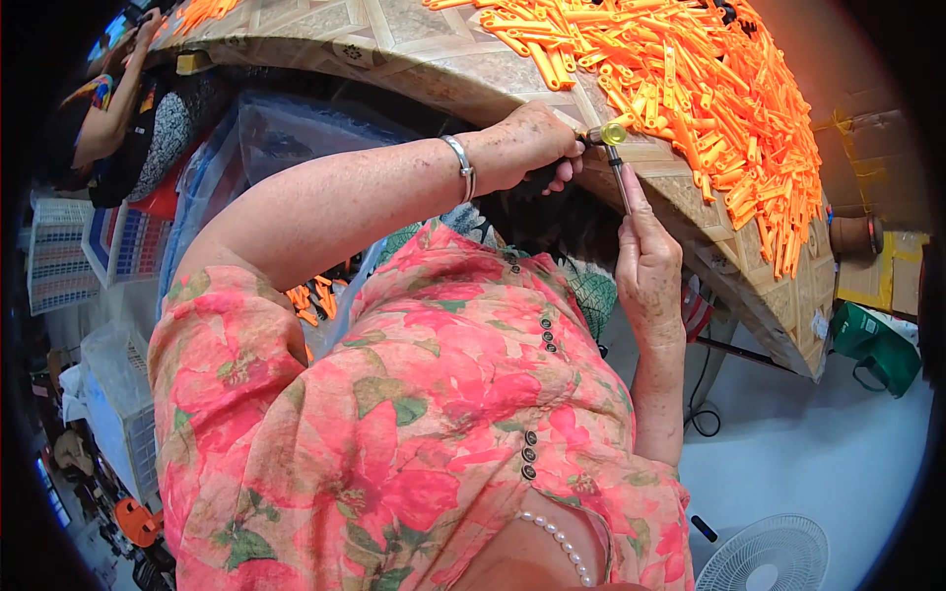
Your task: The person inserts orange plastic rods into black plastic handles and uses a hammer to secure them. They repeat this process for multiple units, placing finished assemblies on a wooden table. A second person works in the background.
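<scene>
My left hand (532, 148), with a silver bangle at its wrist, is closed around a dark-handled tool at the table's near edge. The tool's short metal neck comes out beside my thumb and meets a translucent yellow round piece (613, 133). My right hand (648, 261) is closed on a slim metal rod (617, 169), fingers stretched along it. The rod's upper end, with a dark band, meets the underside of the yellow piece. The fingers hide the rod's lower part and most of the dark handle. Just beyond lies a heap of orange plastic handles (680, 84).
The wood-patterned table (434, 44) curves across the far side. Blue-edged clear plastic sheeting (286, 133) hangs at the left, with more orange pieces (317, 298) below. A green bag (872, 345) and cardboard boxes (907, 271) stand right. A white fan (774, 557) sits lower right. Another person (108, 128) is far left.
</scene>
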The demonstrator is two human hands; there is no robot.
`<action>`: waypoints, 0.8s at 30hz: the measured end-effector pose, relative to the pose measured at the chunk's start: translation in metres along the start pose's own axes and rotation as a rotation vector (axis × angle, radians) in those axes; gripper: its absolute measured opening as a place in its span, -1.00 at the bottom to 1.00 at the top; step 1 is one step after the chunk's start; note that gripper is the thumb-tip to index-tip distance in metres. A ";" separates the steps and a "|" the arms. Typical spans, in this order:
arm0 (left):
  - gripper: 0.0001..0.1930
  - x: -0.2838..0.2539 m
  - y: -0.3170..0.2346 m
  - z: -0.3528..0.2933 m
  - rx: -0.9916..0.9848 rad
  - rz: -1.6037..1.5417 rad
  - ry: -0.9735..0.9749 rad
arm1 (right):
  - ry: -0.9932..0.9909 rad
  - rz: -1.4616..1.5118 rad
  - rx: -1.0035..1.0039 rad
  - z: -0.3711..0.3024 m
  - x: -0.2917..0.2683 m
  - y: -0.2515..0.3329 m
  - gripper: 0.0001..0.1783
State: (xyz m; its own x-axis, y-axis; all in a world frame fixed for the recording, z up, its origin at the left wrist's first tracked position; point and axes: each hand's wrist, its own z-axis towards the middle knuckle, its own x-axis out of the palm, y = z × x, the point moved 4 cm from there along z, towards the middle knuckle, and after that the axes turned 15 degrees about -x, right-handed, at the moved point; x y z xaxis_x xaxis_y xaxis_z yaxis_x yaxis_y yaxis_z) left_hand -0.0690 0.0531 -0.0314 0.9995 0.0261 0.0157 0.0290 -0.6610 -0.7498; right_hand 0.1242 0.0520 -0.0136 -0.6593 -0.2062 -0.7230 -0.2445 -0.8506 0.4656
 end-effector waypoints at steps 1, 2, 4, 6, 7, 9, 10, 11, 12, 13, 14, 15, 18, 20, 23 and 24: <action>-0.78 0.000 0.000 0.000 -0.006 -0.012 0.003 | -0.009 -0.009 0.007 0.002 -0.002 0.003 -0.41; -0.78 0.000 0.001 0.001 -0.011 -0.023 0.006 | -0.023 -0.011 0.007 0.004 -0.004 0.005 -0.41; -0.78 0.000 0.004 0.007 -0.010 -0.071 0.018 | -0.055 -0.007 -0.002 0.008 -0.008 0.012 -0.40; -0.78 0.000 0.004 0.007 0.002 -0.071 0.017 | -0.031 -0.034 -0.025 0.009 -0.006 0.012 -0.39; -0.78 0.000 0.002 0.005 0.015 -0.046 0.010 | 0.011 -0.066 -0.040 0.008 0.000 0.005 -0.39; -0.78 -0.001 0.002 0.005 0.032 -0.054 0.011 | 0.029 -0.040 -0.037 0.005 0.003 0.000 -0.39; -0.78 -0.001 0.005 0.010 0.037 -0.085 0.019 | 0.037 -0.030 -0.042 0.006 0.004 -0.004 -0.39; -0.77 -0.001 0.007 0.012 0.042 -0.117 0.027 | 0.035 0.021 0.002 0.006 0.004 -0.005 -0.39; -0.78 -0.001 0.006 0.010 0.028 -0.118 0.024 | 0.024 0.070 0.048 0.005 0.003 -0.006 -0.39; -0.78 -0.001 0.004 0.007 0.015 -0.118 0.022 | 0.010 0.117 0.095 0.005 0.003 -0.007 -0.40; -0.78 -0.001 0.003 0.006 0.001 -0.118 0.019 | -0.010 0.163 0.141 0.005 0.000 -0.006 -0.40; -0.78 -0.001 0.003 0.005 0.005 -0.114 0.021 | -0.033 0.207 0.187 0.005 -0.002 -0.006 -0.40; -0.78 -0.001 0.003 0.005 0.031 -0.090 0.031 | -0.101 0.251 0.209 0.003 -0.005 -0.012 -0.42; -0.77 -0.003 0.005 0.009 0.069 -0.060 0.042 | -0.151 0.178 0.211 0.006 -0.012 -0.017 -0.42; -0.76 -0.006 0.007 0.013 0.090 0.001 0.018 | -0.257 -0.108 0.221 0.012 -0.033 -0.031 -0.47; -0.75 -0.005 0.008 0.015 0.081 -0.011 0.021 | -0.251 -0.271 0.213 0.009 -0.041 -0.040 -0.48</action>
State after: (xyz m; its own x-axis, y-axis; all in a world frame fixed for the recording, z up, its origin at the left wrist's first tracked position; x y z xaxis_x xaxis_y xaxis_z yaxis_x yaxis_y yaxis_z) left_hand -0.0744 0.0587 -0.0475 0.9992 0.0169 0.0376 0.0402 -0.5982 -0.8003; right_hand 0.1547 0.0987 0.0015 -0.6971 0.1572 -0.6996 -0.5567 -0.7335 0.3900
